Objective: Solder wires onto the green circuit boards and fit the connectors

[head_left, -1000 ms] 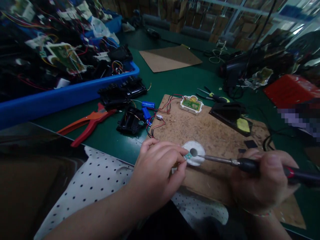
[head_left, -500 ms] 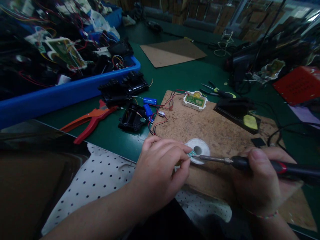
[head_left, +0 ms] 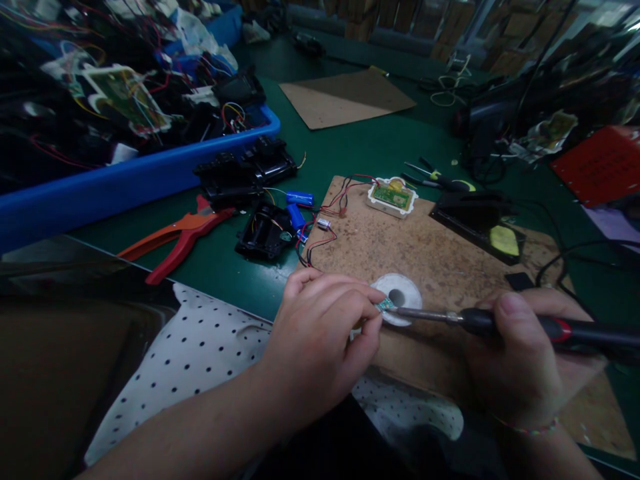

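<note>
A small green circuit board (head_left: 385,305) is pinched between the fingertips of my left hand (head_left: 327,333), above the edge of a white solder spool (head_left: 409,291). My right hand (head_left: 525,353) is wrapped round the black and red handle of a soldering iron (head_left: 477,319). The iron points left, its tip at the small board; actual contact is too small to tell. The spool lies on a brown board (head_left: 430,253). Part of what my left hand holds is hidden behind its fingers.
A white-framed circuit (head_left: 393,198) and an iron stand with yellow sponge (head_left: 504,241) sit behind. Red-handled cutters (head_left: 185,243), black housings (head_left: 263,232) and blue cylinders (head_left: 299,199) lie left, before a blue bin (head_left: 145,175). Pliers (head_left: 440,179) and a red box (head_left: 600,167) are at right.
The view has shifted slightly. Both hands keep their grips, and the iron's tip stays at the small green board.
</note>
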Demonstrator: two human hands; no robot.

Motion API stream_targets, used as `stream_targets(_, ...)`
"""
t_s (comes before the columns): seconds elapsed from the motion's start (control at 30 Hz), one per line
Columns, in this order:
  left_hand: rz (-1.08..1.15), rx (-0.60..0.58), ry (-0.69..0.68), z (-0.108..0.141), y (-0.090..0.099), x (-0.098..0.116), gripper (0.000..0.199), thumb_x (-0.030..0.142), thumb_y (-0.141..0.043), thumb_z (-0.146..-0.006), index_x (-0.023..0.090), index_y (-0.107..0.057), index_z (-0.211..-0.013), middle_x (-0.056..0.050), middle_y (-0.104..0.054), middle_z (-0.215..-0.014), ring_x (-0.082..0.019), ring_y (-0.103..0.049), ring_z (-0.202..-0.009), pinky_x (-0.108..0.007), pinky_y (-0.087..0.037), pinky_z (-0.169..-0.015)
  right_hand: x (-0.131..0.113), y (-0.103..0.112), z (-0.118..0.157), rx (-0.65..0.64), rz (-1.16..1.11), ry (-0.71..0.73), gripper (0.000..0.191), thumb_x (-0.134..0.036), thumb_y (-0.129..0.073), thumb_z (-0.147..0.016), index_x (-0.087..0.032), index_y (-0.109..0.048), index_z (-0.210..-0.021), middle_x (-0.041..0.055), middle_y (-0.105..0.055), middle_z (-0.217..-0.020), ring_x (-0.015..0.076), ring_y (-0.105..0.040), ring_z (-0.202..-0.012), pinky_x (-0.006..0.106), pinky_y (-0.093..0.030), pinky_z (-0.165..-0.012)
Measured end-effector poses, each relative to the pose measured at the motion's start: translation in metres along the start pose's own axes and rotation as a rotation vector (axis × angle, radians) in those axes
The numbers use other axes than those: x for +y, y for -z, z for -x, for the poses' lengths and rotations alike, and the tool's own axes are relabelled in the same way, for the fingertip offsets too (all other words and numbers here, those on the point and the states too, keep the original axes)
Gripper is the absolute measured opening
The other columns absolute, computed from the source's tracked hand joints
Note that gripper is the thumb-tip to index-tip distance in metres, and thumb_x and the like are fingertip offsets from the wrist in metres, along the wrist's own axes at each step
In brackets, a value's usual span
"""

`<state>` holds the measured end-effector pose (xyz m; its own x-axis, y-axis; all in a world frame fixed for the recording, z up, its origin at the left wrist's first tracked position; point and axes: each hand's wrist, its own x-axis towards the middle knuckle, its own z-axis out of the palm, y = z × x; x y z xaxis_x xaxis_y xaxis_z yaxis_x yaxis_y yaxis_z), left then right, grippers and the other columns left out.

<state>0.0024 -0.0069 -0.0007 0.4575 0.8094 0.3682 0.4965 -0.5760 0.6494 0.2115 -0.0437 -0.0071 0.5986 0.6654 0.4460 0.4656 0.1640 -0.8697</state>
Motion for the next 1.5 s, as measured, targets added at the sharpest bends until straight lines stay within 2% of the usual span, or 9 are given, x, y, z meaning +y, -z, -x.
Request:
stream_targets(0.23,-0.018,-0.012,0.001,0.0003,-0.0005,0.0001,0.011,0.017,-0.062,-0.092,0.023,-0.062,-0.083,0.004,-0.078,-0.105,-0.018,-0.069,-0.103,-0.041,-0.034,-0.097,-0.0004,0.0019,-0.0014,-0.022,0.028,0.021,0.027,-0.031,-0.074,-0.075,-0.019,-0.060,-0.055,-0.0039,-0.056,-0.050,0.0102,-0.047,-0.046,0.026,-0.034,-0.045)
stream_targets(0.7,-0.018,0.001,-0.009,0.0000,-0.0002,0.0001,0.011,0.016,-0.063,-0.090,0.023,-0.062,-0.082,0.005,-0.078,-0.104,-0.017,-0.069,-0.104,-0.040,-0.034,-0.097,0.0026,0.0021,-0.0007,-0.015,0.045,0.005,0.027,-0.034,-0.074,-0.075,-0.020,-0.060,-0.056,-0.0034,-0.058,-0.052,0.0119,-0.050,-0.048,0.028,-0.035,-0.048)
stream_targets(0.97,-0.017,0.004,-0.010,-0.0001,0.0000,0.0001,0.012,0.017,-0.062,-0.092,0.022,-0.062,-0.082,0.004,-0.078,-0.105,-0.017,-0.069,-0.103,-0.040,-0.034,-0.097,0.0009,0.0000,0.0010,0.014,-0.016,0.002,0.024,-0.033,-0.075,-0.073,-0.020,-0.063,-0.057,-0.0034,-0.061,-0.054,0.0120,-0.051,-0.046,0.029,-0.036,-0.046)
stream_targets(1.13,-0.014,0.004,-0.012,0.0012,0.0004,0.0004,0.011,0.015,-0.063,-0.090,0.022,-0.062,-0.082,0.005,-0.078,-0.104,-0.017,-0.069,-0.103,-0.039,-0.034,-0.097,0.0039,-0.0008,0.0006,0.076,-0.080,-0.001,0.019,-0.028,-0.074,-0.071,-0.020,-0.063,-0.058,-0.0046,-0.061,-0.055,0.0113,-0.051,-0.047,0.029,-0.037,-0.045)
stream_targets(1.5,0.002,0.010,-0.005,0.0017,-0.0003,0.0004,0.011,0.015,-0.064,-0.090,0.022,-0.063,-0.082,0.007,-0.077,-0.104,-0.015,-0.069,-0.103,-0.038,-0.033,-0.098,-0.0022,-0.0046,-0.0023,0.067,-0.104,-0.003,0.019,-0.030,-0.073,-0.072,-0.022,-0.062,-0.059,-0.0043,-0.060,-0.054,0.0109,-0.050,-0.044,0.026,-0.038,-0.041)
